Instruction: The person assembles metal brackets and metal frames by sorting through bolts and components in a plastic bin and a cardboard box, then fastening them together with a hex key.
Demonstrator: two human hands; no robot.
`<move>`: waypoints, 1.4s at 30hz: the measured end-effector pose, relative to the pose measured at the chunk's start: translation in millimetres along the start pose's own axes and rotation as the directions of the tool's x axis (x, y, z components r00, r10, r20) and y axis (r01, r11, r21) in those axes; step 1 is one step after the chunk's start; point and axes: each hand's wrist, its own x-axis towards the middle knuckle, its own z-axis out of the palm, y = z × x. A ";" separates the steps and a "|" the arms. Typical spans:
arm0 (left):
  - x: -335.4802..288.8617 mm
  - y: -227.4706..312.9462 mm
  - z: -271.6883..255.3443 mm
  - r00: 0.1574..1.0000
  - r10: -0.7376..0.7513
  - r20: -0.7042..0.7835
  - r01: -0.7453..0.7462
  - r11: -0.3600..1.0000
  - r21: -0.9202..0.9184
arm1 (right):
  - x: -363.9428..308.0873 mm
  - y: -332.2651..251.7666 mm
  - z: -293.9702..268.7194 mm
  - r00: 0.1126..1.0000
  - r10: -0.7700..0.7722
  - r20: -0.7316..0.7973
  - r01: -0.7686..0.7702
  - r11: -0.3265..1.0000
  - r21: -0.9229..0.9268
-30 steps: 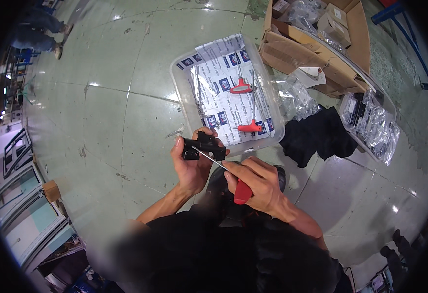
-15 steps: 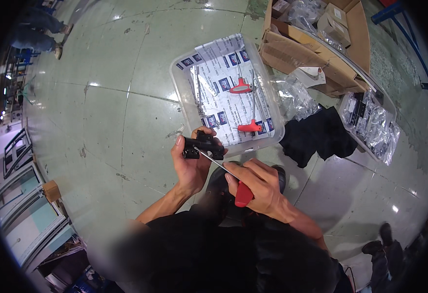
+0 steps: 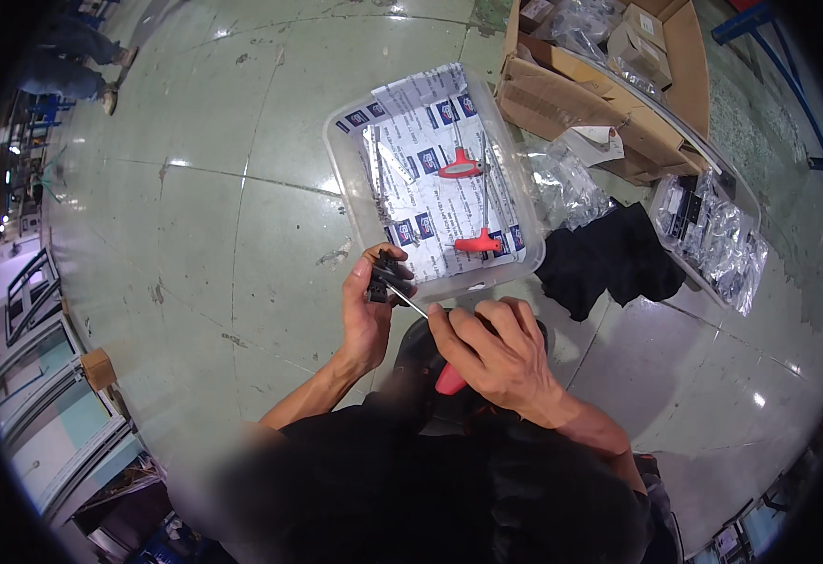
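My left hand (image 3: pixel 364 305) is closed around a black bracket-like part (image 3: pixel 380 288), which is held up at the near left corner of the plastic bin. My right hand (image 3: pixel 501 352) grips a T-handle hex key by its red handle (image 3: pixel 450 380). Its thin steel shaft (image 3: pixel 409 303) slants up and left, and the tip meets the black part; whether it sits in a screw is too small to tell. Two more red-handled hex keys, one upper (image 3: pixel 461 165) and one lower (image 3: pixel 478 242), lie in the bin.
The clear bin (image 3: pixel 338 160) is lined with printed paper and also holds metal strips (image 3: pixel 376 160). To its right lie clear plastic wrap (image 3: pixel 566 193), a black cloth (image 3: pixel 609 263) and a tray of bagged parts (image 3: pixel 712 244). A cardboard box (image 3: pixel 562 99) stands behind them.
The black part has turned in my left hand and looks shorter from here. My right hand has rotated with the hex key, hiding more of its handle. Feet at lower right have left view.
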 end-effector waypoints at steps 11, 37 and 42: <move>-1.0 0.4 -3.9 0.997 -0.060 -0.047 0.067 0.983 0.169 | -4.1 3.1 5.2 0.995 -0.047 0.091 0.056 0.993 -0.103; 7.1 -52.0 -37.1 0.824 0.562 -0.072 -0.516 0.796 0.315 | -25.7 5.4 40.2 0.970 0.237 0.060 -0.203 0.642 0.740; 16.7 -56.1 -19.2 0.610 0.792 0.001 -0.765 0.588 0.263 | -50.9 15.8 67.1 0.454 0.088 0.887 -0.674 -0.617 0.406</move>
